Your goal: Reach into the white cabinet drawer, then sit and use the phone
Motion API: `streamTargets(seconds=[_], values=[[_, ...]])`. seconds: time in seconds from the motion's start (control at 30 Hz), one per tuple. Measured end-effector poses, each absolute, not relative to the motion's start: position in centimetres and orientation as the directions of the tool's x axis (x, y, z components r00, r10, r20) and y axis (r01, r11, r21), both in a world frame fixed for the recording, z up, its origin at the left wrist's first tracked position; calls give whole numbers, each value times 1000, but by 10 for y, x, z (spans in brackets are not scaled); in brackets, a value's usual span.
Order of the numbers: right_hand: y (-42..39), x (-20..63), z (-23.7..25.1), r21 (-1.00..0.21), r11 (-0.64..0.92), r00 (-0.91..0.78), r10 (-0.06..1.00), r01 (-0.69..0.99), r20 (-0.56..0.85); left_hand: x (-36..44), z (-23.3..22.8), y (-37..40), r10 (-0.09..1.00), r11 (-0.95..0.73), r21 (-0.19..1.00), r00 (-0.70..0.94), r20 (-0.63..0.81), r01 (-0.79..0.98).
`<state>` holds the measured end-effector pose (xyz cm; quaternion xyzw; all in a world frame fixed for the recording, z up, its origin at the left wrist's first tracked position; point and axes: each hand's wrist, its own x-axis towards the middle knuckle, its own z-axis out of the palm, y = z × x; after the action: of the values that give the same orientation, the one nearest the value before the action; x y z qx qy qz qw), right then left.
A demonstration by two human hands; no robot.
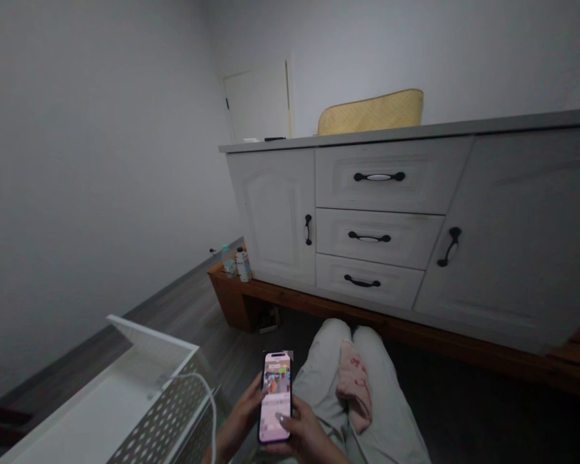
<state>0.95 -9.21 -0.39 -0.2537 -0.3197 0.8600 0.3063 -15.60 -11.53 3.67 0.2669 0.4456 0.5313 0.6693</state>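
A smartphone [276, 403] with a lit pinkish screen is held upright between both hands, low in the middle of the head view. My left hand [249, 406] grips its left edge, with the thumb over the screen. Around the lower right side wraps my right hand [302, 428], its thumb resting on the lower part of the display. The fingers behind the phone are hidden. A folded pink cloth [354, 386] with red marks lies across the light trousers [391, 406] on my lap, right of the phone.
A white cabinet [270, 212] with dark handles stands on a wooden base [232, 306] ahead. Two bottles [243, 265] sit at its left end. At lower left is a white unit [101, 399] with a perforated side; a white cable [210, 393] hangs beside my left arm.
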Motion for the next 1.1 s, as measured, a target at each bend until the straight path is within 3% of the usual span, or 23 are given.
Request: streamTargets(seconds=[0.43, 0.7, 0.87, 1.1], values=[[-93, 13, 4, -672, -631, -697, 678, -389, -233, -154, 41, -115, 953, 273, 851, 2, -304, -448], [-91, 11, -8, -676, -614, -719, 672, -408, -176, -159, 22, -112, 977, 208, 880, 42, -211, -426], [-92, 11, -10, -677, -624, -709, 673, -391, -211, -162, 18, -113, 952, 264, 839, -12, -307, -475], [-93, 9, -11, -674, -618, -711, 676, -405, -193, -159, 23, -112, 939, 240, 854, -113, -325, -462]])
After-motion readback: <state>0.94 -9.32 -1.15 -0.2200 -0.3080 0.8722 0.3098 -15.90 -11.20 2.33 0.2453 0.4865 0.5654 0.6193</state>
